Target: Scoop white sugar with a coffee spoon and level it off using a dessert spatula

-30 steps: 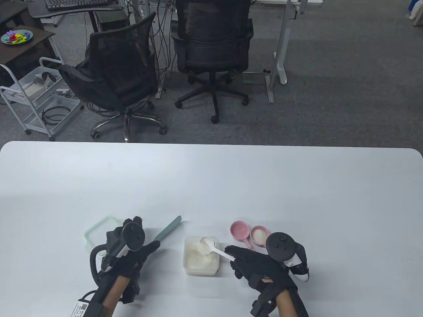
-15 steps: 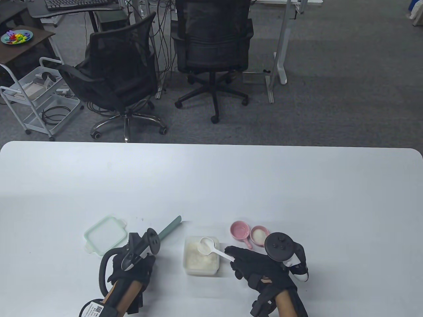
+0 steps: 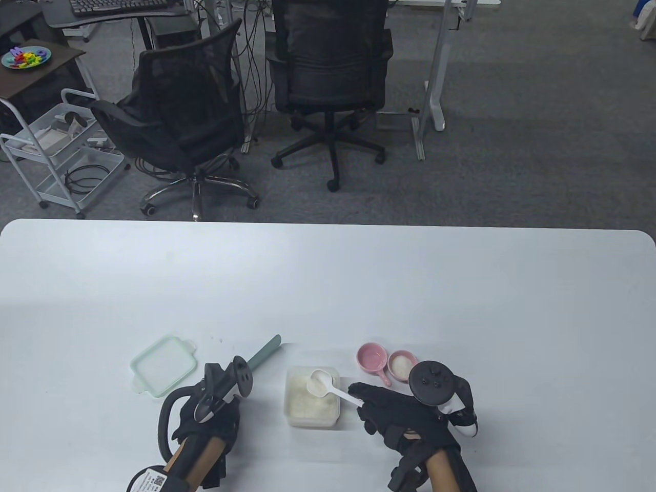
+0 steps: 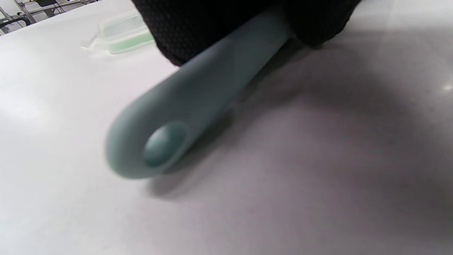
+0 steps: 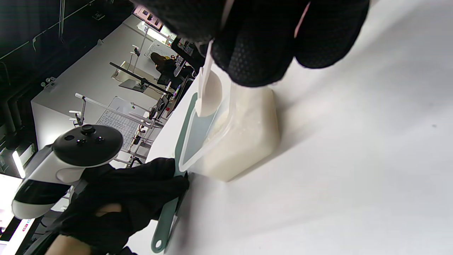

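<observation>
Table view: the right hand (image 3: 397,410) pinches the white plastic spoon (image 3: 328,387), its loaded bowl over the square, translucent sugar tub (image 3: 312,397) on the bench (image 3: 461,307). Scooping looks done; levelling is left. Left of the tub, the left hand (image 3: 210,415) grips the spatula (image 3: 264,354).

Left wrist view: the spatula's handle is smooth, matte grey-green with a round hanging hole.

Right wrist view: sugar looks granular; the spatula's flat blade lies beside the tub.

Grey carpet floor (image 3: 538,154). Two black office chairs (image 3: 328,66), top centre. White wire trolley (image 3: 56,154), left. Dark side table bearing a plate of coloured pieces (image 3: 25,56), upper left. Keyboard (image 3: 120,5), top edge. White desk legs (image 3: 435,77), upper right.
</observation>
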`<control>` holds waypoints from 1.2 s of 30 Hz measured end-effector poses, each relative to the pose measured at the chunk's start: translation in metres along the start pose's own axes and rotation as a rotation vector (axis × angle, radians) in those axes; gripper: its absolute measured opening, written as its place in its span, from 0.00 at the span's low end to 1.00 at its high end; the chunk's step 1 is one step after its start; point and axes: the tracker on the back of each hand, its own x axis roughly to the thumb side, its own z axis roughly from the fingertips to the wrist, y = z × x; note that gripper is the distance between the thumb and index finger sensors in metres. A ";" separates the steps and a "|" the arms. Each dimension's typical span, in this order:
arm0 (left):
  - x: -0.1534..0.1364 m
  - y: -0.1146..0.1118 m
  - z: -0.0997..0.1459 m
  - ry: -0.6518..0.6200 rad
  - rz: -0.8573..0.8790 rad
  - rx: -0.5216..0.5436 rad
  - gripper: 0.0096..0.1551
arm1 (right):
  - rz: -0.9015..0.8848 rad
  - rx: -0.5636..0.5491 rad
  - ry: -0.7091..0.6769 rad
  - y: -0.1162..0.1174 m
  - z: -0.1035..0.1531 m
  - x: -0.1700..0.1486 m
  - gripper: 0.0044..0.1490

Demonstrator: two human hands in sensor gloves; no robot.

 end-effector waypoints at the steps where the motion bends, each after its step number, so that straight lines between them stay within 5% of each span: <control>1: 0.000 0.000 0.000 0.001 -0.001 -0.002 0.30 | 0.000 0.000 -0.001 0.000 0.000 0.000 0.32; 11: -0.001 0.001 0.000 -0.015 0.000 0.012 0.29 | 0.000 -0.001 0.004 0.000 0.000 0.000 0.31; 21: -0.025 0.041 0.028 -0.340 0.463 0.085 0.28 | -0.076 -0.041 -0.032 -0.008 0.003 -0.002 0.31; 27: 0.008 0.042 0.065 -0.447 0.316 0.185 0.29 | -0.113 -0.038 -0.031 -0.009 0.002 -0.006 0.31; 36: 0.034 0.026 0.077 -0.532 0.247 0.130 0.29 | -0.107 -0.018 -0.024 -0.007 0.001 -0.006 0.31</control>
